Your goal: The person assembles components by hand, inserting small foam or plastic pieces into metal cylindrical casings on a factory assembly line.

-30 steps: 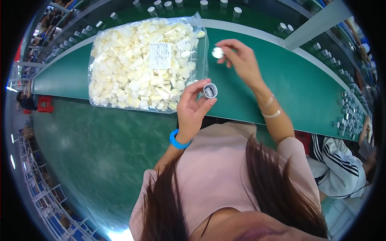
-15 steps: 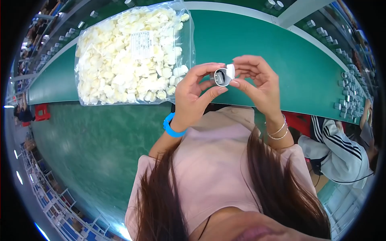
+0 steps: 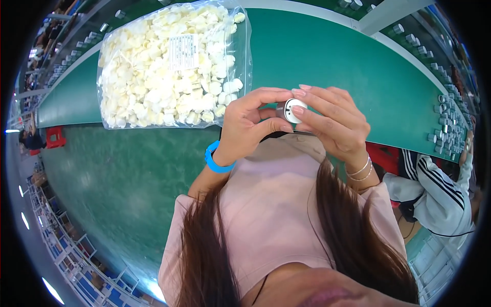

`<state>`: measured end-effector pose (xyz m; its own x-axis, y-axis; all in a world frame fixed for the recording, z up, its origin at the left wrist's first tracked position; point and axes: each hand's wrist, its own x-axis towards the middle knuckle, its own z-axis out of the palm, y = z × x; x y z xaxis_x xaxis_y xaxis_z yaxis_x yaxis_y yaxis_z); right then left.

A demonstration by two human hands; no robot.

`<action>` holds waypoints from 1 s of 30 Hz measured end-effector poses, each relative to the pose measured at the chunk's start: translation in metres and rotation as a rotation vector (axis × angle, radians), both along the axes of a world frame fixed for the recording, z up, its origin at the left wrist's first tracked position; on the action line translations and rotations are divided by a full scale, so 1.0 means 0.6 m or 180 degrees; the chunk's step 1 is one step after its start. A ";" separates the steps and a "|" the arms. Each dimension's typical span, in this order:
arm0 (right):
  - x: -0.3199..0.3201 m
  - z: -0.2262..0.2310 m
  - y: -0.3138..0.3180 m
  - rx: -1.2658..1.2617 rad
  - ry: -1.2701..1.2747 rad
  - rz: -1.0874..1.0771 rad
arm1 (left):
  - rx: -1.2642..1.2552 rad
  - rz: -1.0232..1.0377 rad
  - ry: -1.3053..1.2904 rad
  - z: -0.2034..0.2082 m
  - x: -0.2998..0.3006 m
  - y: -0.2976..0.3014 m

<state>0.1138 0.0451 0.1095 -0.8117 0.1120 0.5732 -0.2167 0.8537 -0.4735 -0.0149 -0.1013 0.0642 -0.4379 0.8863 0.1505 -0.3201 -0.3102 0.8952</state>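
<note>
My left hand (image 3: 244, 118) is closed round a short grey metal cylinder (image 3: 281, 109), thumb below and fingers above. A round white cap (image 3: 293, 113) with small dark slots covers the cylinder's end facing right. Whether it is fully seated I cannot tell. With its fingertips on the cap's edge and face, my right hand (image 3: 337, 122) grips it. Both hands are over the near edge of the green table (image 3: 307, 46). A large clear plastic bag (image 3: 244, 77) full of white caps (image 3: 148, 77) lies left of my hands.
Several small metal cylinders (image 3: 444, 128) stand grouped at the table's right end. More cylinders (image 3: 409, 38) line the shelf beyond the frame post (image 3: 381, 18). A person in a striped sleeve (image 3: 440, 189) sits close on my right. A red stool (image 3: 55, 137) is at far left.
The white cap has turned from edge-on beside the cylinder's open mouth to lying over it. My right fingers have closed in round it, and both hands have dropped slightly.
</note>
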 end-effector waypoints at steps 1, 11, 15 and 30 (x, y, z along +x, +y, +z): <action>-0.001 -0.002 -0.003 -0.0022 0.0037 -0.0030 | -0.0010 -0.0014 -0.0042 0.000 0.000 -0.001; 0.002 -0.036 -0.013 -0.0290 0.0627 -0.0012 | -0.0053 -0.0072 -0.0164 0.007 0.003 0.001; 0.001 -0.047 -0.018 -0.0148 0.0757 -0.0082 | -0.0056 -0.0020 -0.0070 0.002 -0.002 0.000; -0.003 0.004 0.003 0.0860 0.0159 0.0297 | 0.0221 -0.0298 -0.0200 -0.015 -0.015 -0.009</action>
<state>0.1120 0.0468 0.1118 -0.7813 -0.1242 0.6117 -0.3177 0.9227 -0.2184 -0.0236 -0.1065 0.0553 -0.3644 0.9121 0.1878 -0.4054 -0.3369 0.8498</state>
